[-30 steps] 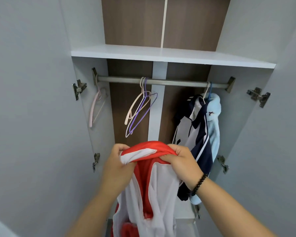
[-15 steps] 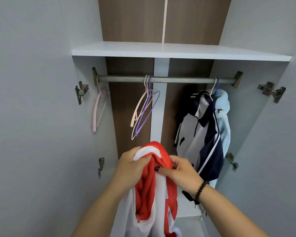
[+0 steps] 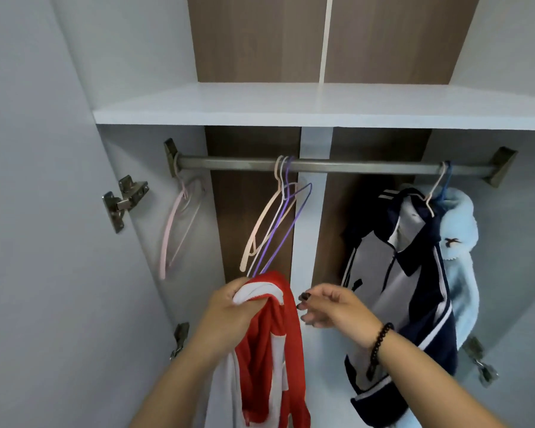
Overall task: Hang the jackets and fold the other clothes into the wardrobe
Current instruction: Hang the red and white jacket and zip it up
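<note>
My left hand (image 3: 229,313) grips the collar of a red and white jacket (image 3: 269,359), which hangs down in front of the open wardrobe. My right hand (image 3: 328,307) is off the jacket, just to its right, fingers loosely curled and holding nothing. Above the hands a metal rail (image 3: 352,166) carries a bunch of bare hangers, cream, white and purple (image 3: 275,223); their lower ends reach down to the jacket's collar. A pink hanger (image 3: 179,230) hangs at the rail's left end. At the right end hang a navy and white jacket (image 3: 408,273) and a light blue fleece (image 3: 460,257).
A white shelf (image 3: 322,109) runs above the rail. Both wardrobe doors stand open at the sides, with metal hinges on the left (image 3: 124,202) and lower right (image 3: 479,362). The rail is bare between the middle hangers and the hung jackets.
My right hand has let go of the red and white jacket and moved slightly right. The left hand alone holds the collar. The view has come closer to the rail.
</note>
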`<state>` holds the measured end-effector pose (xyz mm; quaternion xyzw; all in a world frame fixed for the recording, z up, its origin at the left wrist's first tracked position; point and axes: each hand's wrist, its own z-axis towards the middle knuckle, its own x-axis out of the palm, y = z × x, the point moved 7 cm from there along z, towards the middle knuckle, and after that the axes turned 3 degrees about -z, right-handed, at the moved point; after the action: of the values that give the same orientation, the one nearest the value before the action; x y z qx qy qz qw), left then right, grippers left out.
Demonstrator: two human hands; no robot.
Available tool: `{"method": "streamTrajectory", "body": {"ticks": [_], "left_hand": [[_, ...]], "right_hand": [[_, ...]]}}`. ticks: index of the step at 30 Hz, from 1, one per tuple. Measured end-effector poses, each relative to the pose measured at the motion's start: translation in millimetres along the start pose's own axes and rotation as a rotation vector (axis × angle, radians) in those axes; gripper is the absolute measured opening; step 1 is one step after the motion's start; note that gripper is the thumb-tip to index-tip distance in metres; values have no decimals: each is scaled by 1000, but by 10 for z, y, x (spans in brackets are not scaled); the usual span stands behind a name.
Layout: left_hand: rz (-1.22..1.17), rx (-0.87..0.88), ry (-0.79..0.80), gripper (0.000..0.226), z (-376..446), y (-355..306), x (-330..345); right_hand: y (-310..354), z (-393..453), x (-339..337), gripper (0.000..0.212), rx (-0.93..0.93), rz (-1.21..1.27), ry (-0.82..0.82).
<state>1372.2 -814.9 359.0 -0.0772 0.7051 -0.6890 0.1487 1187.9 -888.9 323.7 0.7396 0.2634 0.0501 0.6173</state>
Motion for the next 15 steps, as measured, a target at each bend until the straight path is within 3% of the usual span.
{"method": "streamTrajectory", "body": {"ticks": [3,10,15], "left_hand": [[33,-35,-68,21,195,-25,-114],[88,-47,-116,19,451,-95,-240],[73,-45,-166,25,523,-92,-296]], "right_hand": [[157,523,-164,15,46,69,-93],[570,1601,-126,1,53,193,-98],[568,2212,-8,11,124,209,-84]]}}
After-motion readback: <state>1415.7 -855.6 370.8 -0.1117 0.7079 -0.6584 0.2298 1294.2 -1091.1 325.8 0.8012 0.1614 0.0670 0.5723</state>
